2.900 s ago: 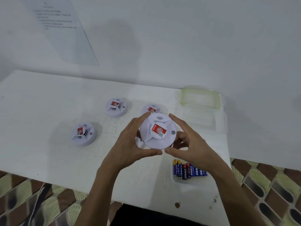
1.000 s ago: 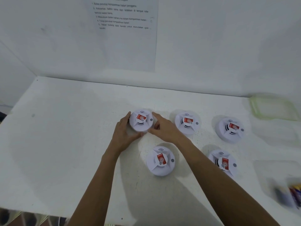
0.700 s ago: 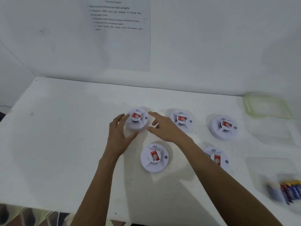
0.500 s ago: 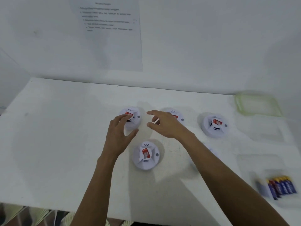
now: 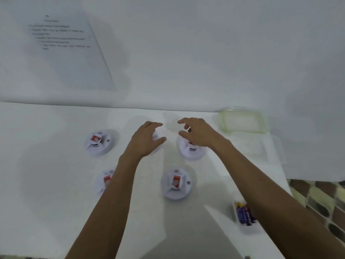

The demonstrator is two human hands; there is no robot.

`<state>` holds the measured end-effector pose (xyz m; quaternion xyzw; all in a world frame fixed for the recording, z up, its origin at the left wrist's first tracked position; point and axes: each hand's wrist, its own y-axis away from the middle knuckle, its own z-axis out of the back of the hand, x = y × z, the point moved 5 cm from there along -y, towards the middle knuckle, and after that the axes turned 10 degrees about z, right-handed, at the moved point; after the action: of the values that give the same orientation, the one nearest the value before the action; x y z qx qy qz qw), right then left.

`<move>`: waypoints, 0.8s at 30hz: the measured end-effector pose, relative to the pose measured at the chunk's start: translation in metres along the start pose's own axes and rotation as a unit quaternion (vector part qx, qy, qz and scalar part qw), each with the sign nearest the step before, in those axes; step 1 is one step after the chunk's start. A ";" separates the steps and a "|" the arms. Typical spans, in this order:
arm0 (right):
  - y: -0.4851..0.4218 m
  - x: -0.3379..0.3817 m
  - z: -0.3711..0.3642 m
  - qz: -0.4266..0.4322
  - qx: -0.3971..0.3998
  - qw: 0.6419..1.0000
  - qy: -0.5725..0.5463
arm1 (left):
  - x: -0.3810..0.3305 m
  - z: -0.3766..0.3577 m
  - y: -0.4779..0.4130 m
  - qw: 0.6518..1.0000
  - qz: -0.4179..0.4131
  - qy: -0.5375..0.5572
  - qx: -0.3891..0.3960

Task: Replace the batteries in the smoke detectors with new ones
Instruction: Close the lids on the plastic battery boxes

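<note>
Near right, cylindrical blue-purple batteries (image 5: 244, 214) lie side by side in a clear tray (image 5: 250, 229), long axes running away from the viewer. On the matte white table (image 5: 46, 184), the centre smoke detector (image 5: 175, 183), near-left detector (image 5: 103, 182) and far-left detector (image 5: 98, 143) are round white plastic, red labels facing up. Left hand (image 5: 146, 141), fingers spread, covers a fourth detector (image 5: 156, 138); contact unclear. Right hand (image 5: 198, 132), loosely curved, empty, hovers above the far-right detector (image 5: 192, 152). Farthest, a green-rimmed clear lid (image 5: 242, 119).

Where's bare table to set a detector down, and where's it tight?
Bare: the table left of the far-left detector, and the near strip between the forearms, below the near-centre detector. Crowded: the detector cluster around the left hand and right hand, and the right side with the battery tray and green-rimmed container.
</note>
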<state>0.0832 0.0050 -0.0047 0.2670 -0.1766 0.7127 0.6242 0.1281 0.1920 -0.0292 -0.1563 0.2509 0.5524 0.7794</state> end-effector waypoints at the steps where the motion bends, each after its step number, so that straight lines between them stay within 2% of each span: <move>1: 0.005 -0.015 0.012 -0.002 -0.002 1.000 0.009 | -0.016 -0.010 -0.007 1.000 0.000 -0.009 0.007; 11: 0.053 -0.153 0.121 -0.066 -0.029 0.992 0.100 | -0.141 -0.097 -0.064 0.997 0.022 -0.036 0.063; 19: 0.074 -0.245 0.149 -0.196 -0.042 0.967 0.157 | -0.172 -0.146 -0.092 0.990 0.091 -0.052 0.093; 24: 0.082 -0.270 0.142 -0.206 -0.036 0.972 0.106 | -0.178 -0.159 -0.096 0.988 0.134 -0.031 0.065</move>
<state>0.0465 -0.3054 -0.0471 0.1976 -0.0758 0.5866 0.7817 0.1364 -0.0634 -0.0633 -0.0531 0.2812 0.6387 0.7143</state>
